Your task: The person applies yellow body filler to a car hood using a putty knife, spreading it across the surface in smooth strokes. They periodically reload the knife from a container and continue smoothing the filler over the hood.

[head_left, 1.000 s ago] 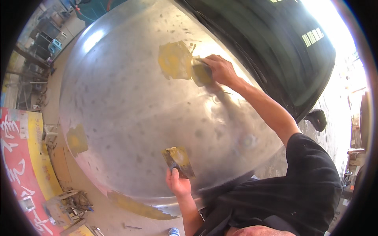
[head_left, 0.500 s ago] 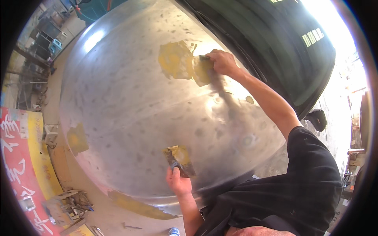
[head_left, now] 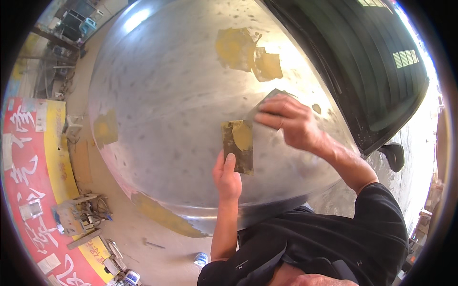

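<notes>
– What place is shown?
– A car-body workshop: the bare-metal bonnet (head_left: 162, 119) is patched with yellowish filler (head_left: 236, 47) at twelve o'clock; a windscreen (head_left: 377, 81) is seen at two.

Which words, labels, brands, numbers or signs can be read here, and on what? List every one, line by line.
Red-and-yellow board: large white characters on the red, smaller, fainter ones on the yellow; not copied out here.
Black shirt: tiny pale marks, too small to read.
Metal panel and flat plate in the left hand: no lettering seen.
</notes>
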Demonstrator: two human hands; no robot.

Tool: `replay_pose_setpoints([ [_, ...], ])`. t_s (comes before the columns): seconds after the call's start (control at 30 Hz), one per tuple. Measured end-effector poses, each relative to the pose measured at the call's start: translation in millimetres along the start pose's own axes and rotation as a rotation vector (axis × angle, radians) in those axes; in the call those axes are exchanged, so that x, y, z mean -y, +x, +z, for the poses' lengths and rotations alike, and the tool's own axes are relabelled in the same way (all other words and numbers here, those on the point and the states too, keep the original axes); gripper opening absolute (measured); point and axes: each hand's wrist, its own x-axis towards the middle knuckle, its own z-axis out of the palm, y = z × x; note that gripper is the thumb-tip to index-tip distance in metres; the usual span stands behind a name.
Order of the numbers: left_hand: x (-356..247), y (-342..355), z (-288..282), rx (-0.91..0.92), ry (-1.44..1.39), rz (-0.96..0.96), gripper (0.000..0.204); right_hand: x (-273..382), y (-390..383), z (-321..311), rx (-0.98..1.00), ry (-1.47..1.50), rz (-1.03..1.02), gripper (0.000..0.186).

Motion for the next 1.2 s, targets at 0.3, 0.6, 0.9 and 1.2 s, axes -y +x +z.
replay_pose_setpoints([
  [0.3,-2,6,18,-0.011,-0.063,-0.039,0.04,-1,-24,10,0.292,-0.061,-0.184,0.059],
  [0.6,-4,6,-22,-0.139,-0.11,0.061,0.039,-128,-17,18,-0.006,-0.044,0.431,0.052],
  [0.9,16,2,-39,-0.08,-0.095,0.041,0.038,-224,37,43,0.1,-0.464,0.705,0.043],
  [1.2,15,6,-35,-0.088,-0.171,0.015,0.036,-133,-1,67,0.156,-0.376,0.581,0.05],
])
